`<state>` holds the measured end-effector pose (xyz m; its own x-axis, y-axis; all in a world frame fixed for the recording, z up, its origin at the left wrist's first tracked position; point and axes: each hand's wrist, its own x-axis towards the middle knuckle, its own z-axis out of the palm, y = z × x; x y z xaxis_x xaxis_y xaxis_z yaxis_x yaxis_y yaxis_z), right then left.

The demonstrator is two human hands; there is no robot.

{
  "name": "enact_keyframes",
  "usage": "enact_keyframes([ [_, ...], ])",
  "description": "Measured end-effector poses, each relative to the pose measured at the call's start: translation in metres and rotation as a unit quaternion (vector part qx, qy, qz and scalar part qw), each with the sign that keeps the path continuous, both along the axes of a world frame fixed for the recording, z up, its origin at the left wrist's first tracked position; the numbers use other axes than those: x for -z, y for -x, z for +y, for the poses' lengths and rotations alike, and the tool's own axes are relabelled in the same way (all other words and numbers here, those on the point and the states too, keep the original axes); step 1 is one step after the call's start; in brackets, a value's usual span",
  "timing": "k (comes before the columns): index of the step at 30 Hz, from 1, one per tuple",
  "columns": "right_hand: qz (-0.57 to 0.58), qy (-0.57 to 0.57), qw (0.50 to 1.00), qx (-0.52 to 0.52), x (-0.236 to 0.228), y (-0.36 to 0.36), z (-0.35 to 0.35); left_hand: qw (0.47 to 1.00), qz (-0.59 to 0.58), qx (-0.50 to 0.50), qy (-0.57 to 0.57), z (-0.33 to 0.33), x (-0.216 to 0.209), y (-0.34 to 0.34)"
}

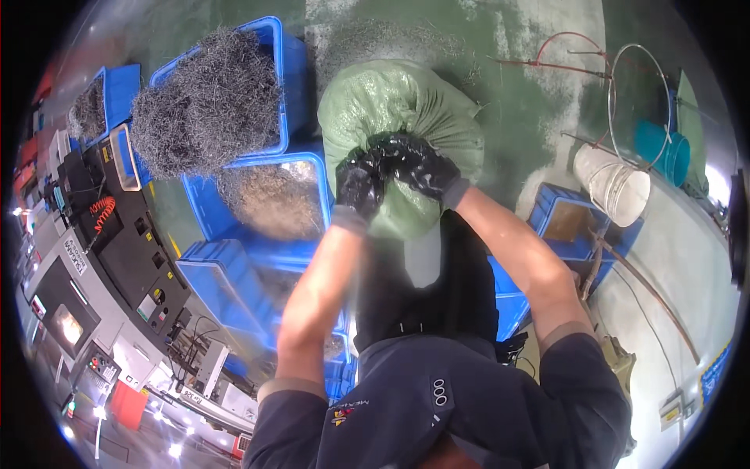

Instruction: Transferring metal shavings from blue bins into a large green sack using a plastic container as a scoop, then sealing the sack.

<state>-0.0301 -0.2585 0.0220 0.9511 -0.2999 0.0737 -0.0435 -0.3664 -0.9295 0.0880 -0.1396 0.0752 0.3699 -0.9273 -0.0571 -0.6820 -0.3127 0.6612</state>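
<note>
A bulging pale-green woven sack point(367, 102) stands on the floor right in front of me, its neck gathered into folds. Both my hands wear wet-looking black gloves and meet at that gathered neck. My left hand point(361, 184) is closed on the bunched fabric from the left. From the right, my right hand point(418, 162) grips the same bunch, its knuckles uppermost. A loose flap of the sack point(410, 211) hangs toward me below the hands. Whether a tie lies between the fingers is hidden by the gloves.
Left of the sack, a blue bin point(291, 70) is heaped with tangled metal shavings point(211, 102); another blue bin point(324, 176) holds brownish scrap. Machines point(117, 211) line the far left. At right are a white bucket point(617, 184), a teal bucket point(664, 152) and a wire hoop point(613, 102).
</note>
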Motion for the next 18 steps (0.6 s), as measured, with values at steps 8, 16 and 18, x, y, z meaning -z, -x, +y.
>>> enact_keyframes([
  [8, 0.048, 0.029, 0.992, 0.114, 0.02, -0.018, 0.021, 0.578, 0.677, -0.364, 0.273, -0.007, -0.003, 0.009],
  [16, 0.051, 0.039, 0.998, -0.013, 0.014, -0.02, 0.007, 0.97, 0.187, -0.139, 0.066, -0.019, -0.041, 0.004],
  [18, 0.053, 0.018, 0.998, -0.028, 0.033, -0.017, 0.015, 0.952, 0.255, -0.149, 0.084, -0.023, -0.05, 0.003],
])
